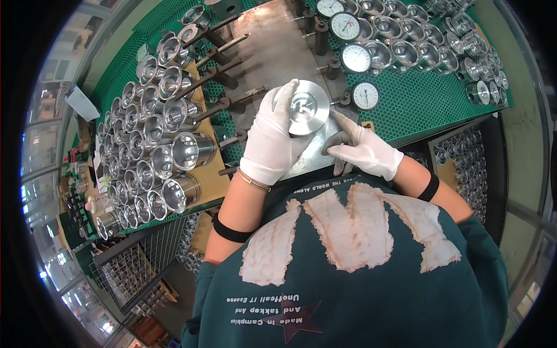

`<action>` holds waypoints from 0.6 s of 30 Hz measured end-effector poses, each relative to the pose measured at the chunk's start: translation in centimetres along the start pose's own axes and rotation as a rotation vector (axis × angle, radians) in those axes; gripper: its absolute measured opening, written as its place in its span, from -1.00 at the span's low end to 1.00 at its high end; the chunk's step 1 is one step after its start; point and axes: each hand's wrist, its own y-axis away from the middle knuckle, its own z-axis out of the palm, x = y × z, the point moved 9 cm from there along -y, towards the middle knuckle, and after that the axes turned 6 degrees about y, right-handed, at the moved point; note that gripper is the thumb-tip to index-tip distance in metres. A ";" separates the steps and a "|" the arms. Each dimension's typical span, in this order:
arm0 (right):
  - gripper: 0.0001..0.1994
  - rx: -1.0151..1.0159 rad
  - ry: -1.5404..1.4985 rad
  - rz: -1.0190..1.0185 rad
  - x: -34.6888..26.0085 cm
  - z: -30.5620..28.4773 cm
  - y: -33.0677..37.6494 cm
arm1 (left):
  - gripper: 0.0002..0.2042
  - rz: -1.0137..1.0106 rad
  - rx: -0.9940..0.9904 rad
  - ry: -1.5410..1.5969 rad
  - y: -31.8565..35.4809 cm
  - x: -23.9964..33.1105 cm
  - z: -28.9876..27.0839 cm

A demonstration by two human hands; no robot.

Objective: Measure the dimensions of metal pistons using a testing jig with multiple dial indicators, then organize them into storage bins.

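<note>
My left hand [272,130], in a white glove, is wrapped round the left side of a shiny round metal part [316,113] with a flat rim and a stepped hollow in its middle. The part is held over a metal plate [264,43]. At the part's lower right is my right hand [362,148], also gloved, its fingertips darkened. Its fingers and thumb are apart; one fingertip comes close to the part's edge, and I cannot tell whether it touches.
Dial gauges [365,95] on posts line the plate's right side. Rods on stands [223,104] flank its left. Many metal cups [154,127] crowd a brown board [217,180] at left; more cups [403,52] stand on green mesh matting [418,107]. Crates [133,261] are below.
</note>
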 end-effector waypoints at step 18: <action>-0.11 -0.002 0.090 -0.048 0.9 -0.2 -0.2 | -0.16 0.040 0.062 -0.014 -0.1 -0.1 0.0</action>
